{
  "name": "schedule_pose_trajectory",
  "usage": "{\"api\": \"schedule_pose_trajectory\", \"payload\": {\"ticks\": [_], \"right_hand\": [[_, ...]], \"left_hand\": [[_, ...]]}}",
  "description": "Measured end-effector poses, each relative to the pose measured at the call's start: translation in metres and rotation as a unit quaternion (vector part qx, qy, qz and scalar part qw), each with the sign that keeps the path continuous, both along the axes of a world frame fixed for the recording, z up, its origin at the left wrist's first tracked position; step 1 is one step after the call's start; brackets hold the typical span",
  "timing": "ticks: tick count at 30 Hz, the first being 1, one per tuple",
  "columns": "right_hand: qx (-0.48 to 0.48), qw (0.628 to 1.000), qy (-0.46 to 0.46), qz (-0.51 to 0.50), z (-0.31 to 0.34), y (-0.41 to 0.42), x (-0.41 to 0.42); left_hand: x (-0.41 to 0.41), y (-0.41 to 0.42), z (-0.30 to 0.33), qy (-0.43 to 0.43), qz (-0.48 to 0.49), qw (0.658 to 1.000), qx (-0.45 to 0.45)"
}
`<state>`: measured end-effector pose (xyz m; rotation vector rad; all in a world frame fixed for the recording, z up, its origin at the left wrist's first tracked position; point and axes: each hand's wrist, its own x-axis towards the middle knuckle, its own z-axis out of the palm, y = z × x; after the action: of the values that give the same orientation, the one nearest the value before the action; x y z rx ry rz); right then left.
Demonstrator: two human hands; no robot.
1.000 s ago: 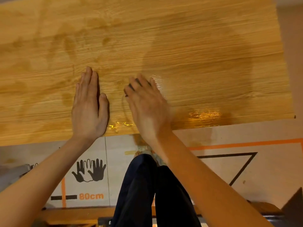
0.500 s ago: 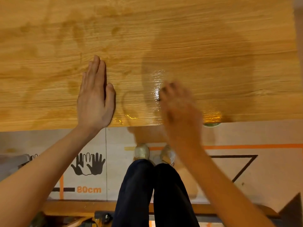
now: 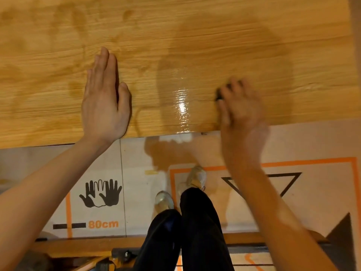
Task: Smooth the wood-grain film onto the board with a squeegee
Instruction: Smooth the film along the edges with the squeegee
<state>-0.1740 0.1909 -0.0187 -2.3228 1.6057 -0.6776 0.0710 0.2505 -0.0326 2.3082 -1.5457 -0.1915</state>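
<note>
Left hand (image 3: 104, 100): I am seeing it lying flat, palm down, fingers straight and together, thumb slightly apart, pressing on the wood-grain film (image 3: 195, 45) close to the board's near edge, left of centre.

Right hand (image 3: 241, 114): I am seeing it blurred, fingers curled over a small dark object (image 3: 219, 95), presumably the squeegee, of which only a sliver is showing under the fingertips. It is sitting on the film near the board's near edge, right of centre, well apart from the left hand.

Wood-grain film: it is covering the whole visible top of the board (image 3: 58, 140), with a glossy patch (image 3: 182, 106) shining between the two hands and darker blotches spreading toward the far left.

Beyond the near edge: I am looking down on dark trousers (image 3: 197, 231) and two light shoes (image 3: 196, 177) standing on a floor mat (image 3: 136, 163) that is showing a black hands symbol (image 3: 100, 193), the marking "80cm" (image 3: 103, 224), orange lines and a black triangle outline (image 3: 289, 182).
</note>
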Motion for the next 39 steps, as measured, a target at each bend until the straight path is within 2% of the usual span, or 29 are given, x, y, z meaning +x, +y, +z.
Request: {"api": "schedule_pose_trajectory", "payload": {"ticks": [2, 4, 7, 9, 11, 13, 14, 17, 21, 24, 27, 29, 31, 34, 39], "right_hand": [[0.006, 0.996, 0.015, 0.084, -0.007, 0.026, 0.046], [0.013, 0.992, -0.020, 0.127, -0.010, 0.043, 0.070], [0.023, 0.984, -0.033, 0.176, -0.014, 0.032, 0.044], [0.039, 0.990, -0.027, 0.130, -0.011, 0.013, 0.005], [0.056, 0.995, -0.076, 0.016, -0.001, -0.001, -0.021], [0.082, 0.988, -0.112, -0.066, 0.007, 0.001, -0.013], [0.112, 0.985, -0.117, -0.060, 0.011, 0.007, 0.002], [0.215, 0.968, -0.101, 0.085, 0.017, 0.032, 0.034], [0.149, 0.953, 0.033, 0.262, 0.013, 0.015, -0.016], [0.176, 0.950, 0.037, 0.255, 0.019, -0.001, -0.065], [0.228, 0.951, -0.062, 0.200, 0.019, 0.002, -0.080], [0.254, 0.945, -0.076, 0.190, 0.019, 0.004, -0.079], [0.236, 0.946, -0.040, 0.220, 0.017, 0.002, -0.080], [0.140, 0.962, 0.038, 0.233, 0.007, 0.005, -0.078], [0.010, 0.984, 0.003, 0.176, -0.022, 0.050, -0.016]], "left_hand": [[0.001, 0.000, -0.001, -0.003, -0.001, 1.000, 0.000], [0.001, 0.000, -0.002, -0.009, -0.002, 1.000, 0.001], [0.001, 0.000, -0.002, -0.004, 0.001, 1.000, 0.004], [0.002, 0.000, -0.002, 0.010, 0.003, 1.000, 0.000], [0.004, 0.001, -0.003, 0.017, 0.001, 1.000, -0.008], [0.006, 0.001, -0.005, 0.019, -0.005, 1.000, -0.010], [0.007, 0.001, -0.005, 0.022, -0.008, 1.000, -0.011], [0.012, 0.001, -0.004, 0.036, -0.025, 0.999, -0.003], [0.033, 0.013, 0.004, 0.015, -0.124, 0.992, 0.037], [0.062, 0.037, 0.003, -0.002, -0.159, 0.987, 0.033], [0.090, 0.059, -0.003, 0.005, -0.167, 0.986, 0.025], [0.100, 0.066, -0.006, 0.006, -0.165, 0.986, 0.018], [0.101, 0.068, -0.008, 0.008, -0.163, 0.987, 0.006], [0.098, 0.067, -0.009, 0.001, -0.164, 0.986, -0.013], [0.096, 0.067, -0.009, 0.000, -0.165, 0.986, -0.023]]}}
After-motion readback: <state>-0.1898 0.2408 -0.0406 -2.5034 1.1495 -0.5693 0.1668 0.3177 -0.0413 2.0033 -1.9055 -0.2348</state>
